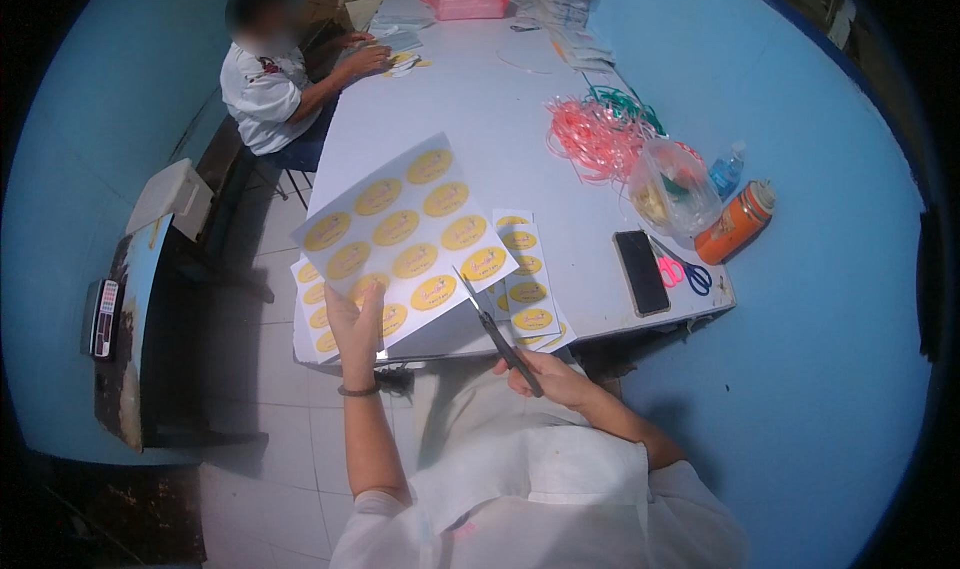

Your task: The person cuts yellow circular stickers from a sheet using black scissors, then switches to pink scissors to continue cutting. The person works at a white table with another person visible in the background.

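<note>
My left hand (356,325) grips the near left part of a white sheet (397,240) printed with rows of yellow oval labels that bear writing. The sheet is held up, tilted, above the near end of the table. In my right hand (544,377) is a pair of black-handled scissors (487,321), its blades at the sheet's near right edge, between two ovals. Whether the blades are apart is hard to see. Cut strips of the same labels (531,280) lie stacked to the right, beneath the sheet's corner. Another label sheet (315,336) shows under it at the left.
On the white table (465,81) at the right are a phone (641,272), pink- and blue-handled scissors (686,271), an orange bottle (735,222), a plastic bag (673,188) and pink ribbon (596,137). A seated person (270,96) handles yellow pieces at the far left. A blue wall borders the right.
</note>
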Action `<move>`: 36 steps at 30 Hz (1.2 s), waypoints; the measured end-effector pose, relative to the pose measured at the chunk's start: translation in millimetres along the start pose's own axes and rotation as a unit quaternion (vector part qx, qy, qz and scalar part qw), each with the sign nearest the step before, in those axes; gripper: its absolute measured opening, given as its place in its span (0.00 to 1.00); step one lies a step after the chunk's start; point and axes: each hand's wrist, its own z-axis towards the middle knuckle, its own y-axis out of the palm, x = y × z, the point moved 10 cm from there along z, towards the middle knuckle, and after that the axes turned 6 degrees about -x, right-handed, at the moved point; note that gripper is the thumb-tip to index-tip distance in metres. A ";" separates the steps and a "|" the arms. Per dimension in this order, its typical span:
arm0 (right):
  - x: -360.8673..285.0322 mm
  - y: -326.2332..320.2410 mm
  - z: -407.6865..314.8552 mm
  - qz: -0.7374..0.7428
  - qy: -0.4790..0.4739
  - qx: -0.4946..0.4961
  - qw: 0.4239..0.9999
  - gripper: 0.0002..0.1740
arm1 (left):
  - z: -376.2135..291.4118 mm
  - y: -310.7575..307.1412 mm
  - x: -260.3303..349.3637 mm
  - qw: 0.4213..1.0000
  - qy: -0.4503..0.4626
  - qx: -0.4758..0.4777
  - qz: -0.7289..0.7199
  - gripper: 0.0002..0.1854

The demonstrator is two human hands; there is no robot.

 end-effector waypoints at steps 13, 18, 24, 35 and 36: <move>3.8 -1.4 3.6 0.047 -0.008 0.037 0.998 0.13 | -4.6 16.0 -8.2 0.999 0.003 -0.053 -0.008 0.26; 10.0 -11.8 2.9 0.034 0.015 0.077 0.996 0.12 | -8.1 20.0 -18.3 0.998 -0.020 -0.052 -0.020 0.25; 4.5 -8.4 4.3 0.027 0.003 0.064 0.998 0.13 | -14.2 26.9 -22.5 0.997 -0.049 -0.063 -0.002 0.27; 9.2 -24.1 0.1 0.037 -0.016 0.102 0.994 0.17 | -25.8 54.4 -30.0 0.990 -0.083 -0.105 -0.051 0.27; 13.4 -25.1 -0.1 0.034 0.005 0.107 0.994 0.17 | -25.8 54.8 -32.2 0.990 -0.088 -0.106 -0.044 0.27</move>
